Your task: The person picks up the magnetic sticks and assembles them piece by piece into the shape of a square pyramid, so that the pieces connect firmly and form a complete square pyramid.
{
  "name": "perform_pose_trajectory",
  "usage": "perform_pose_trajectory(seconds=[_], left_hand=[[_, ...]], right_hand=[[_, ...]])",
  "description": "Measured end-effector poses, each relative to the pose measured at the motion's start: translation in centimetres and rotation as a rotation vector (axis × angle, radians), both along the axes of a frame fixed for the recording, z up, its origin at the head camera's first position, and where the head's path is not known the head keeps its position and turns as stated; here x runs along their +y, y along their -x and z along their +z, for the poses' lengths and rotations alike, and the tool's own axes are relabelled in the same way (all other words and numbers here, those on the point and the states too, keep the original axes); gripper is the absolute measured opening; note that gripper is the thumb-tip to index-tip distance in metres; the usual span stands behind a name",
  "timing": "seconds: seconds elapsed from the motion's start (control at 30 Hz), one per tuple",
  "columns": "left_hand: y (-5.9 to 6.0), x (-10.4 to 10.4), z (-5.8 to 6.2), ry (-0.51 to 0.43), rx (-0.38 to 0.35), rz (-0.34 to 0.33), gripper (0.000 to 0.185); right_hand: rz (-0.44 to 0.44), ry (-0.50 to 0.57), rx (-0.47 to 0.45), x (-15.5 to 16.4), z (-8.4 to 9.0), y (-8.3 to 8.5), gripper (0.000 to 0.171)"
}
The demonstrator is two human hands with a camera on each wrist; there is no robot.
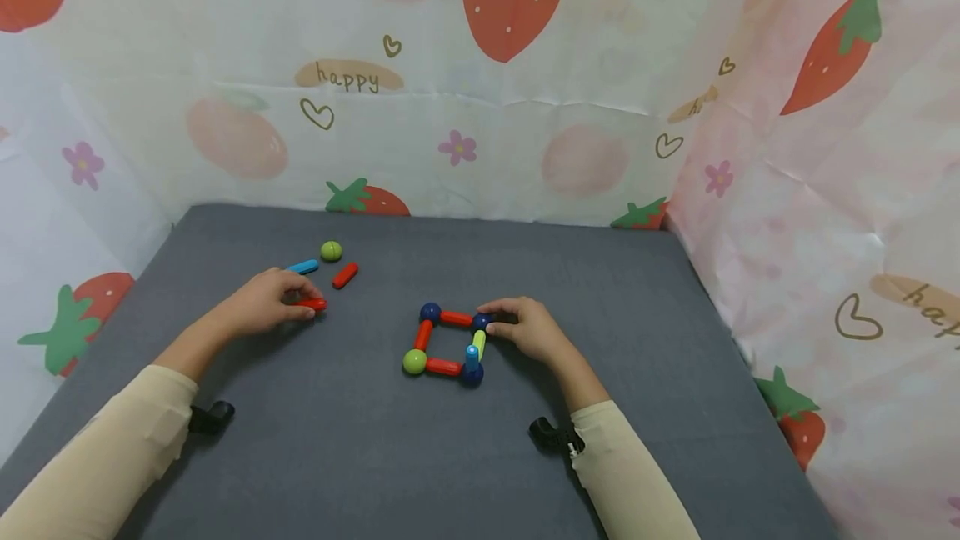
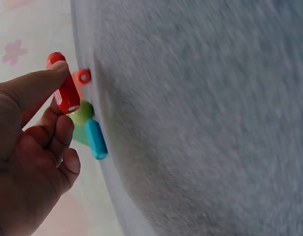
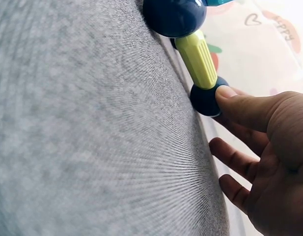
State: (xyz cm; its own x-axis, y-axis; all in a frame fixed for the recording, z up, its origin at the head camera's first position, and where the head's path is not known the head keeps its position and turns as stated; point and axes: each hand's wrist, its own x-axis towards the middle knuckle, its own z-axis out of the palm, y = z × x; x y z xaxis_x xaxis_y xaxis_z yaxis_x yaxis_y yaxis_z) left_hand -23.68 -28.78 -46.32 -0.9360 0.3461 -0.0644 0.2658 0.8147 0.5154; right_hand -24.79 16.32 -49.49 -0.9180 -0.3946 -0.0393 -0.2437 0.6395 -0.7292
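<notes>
My left hand (image 1: 272, 301) pinches a red rod (image 2: 68, 91) between thumb and fingers, just above the cloth. My right hand (image 1: 531, 328) has thumb and fingers on a dark blue ball (image 3: 206, 100), the far right corner of a square frame of rods and balls. Three sides of that frame are red rods (image 1: 444, 367); the right side is a yellow-green rod (image 3: 196, 59). A green ball (image 1: 415, 362) forms the near left corner, and another dark blue ball (image 1: 431, 312) the far left. From the near right blue ball (image 1: 472, 374) a blue rod (image 1: 472, 354) stands up.
Beyond my left hand lie a loose blue rod (image 1: 303, 267), a green ball (image 1: 331, 251) and a second red rod (image 1: 345, 276). All rest on a grey cloth-covered table (image 1: 360, 457). Strawberry-printed sheets (image 1: 495, 123) hang behind and at both sides.
</notes>
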Motion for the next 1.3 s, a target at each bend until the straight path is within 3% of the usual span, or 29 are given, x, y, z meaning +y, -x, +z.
perform_pose_trajectory(seconds=[0.6, 1.3], left_hand=[[-1.9, 4.1, 0.9, -0.177, 0.081, -0.067, 0.018], [-3.3, 9.4, 0.7, -0.33, 0.033, -0.134, 0.017]], right_hand=[[0.0, 0.014, -0.012, -0.1, 0.0, 0.0, 0.029], [0.007, 0.026, 0.007, 0.1, -0.2, 0.0, 0.029]])
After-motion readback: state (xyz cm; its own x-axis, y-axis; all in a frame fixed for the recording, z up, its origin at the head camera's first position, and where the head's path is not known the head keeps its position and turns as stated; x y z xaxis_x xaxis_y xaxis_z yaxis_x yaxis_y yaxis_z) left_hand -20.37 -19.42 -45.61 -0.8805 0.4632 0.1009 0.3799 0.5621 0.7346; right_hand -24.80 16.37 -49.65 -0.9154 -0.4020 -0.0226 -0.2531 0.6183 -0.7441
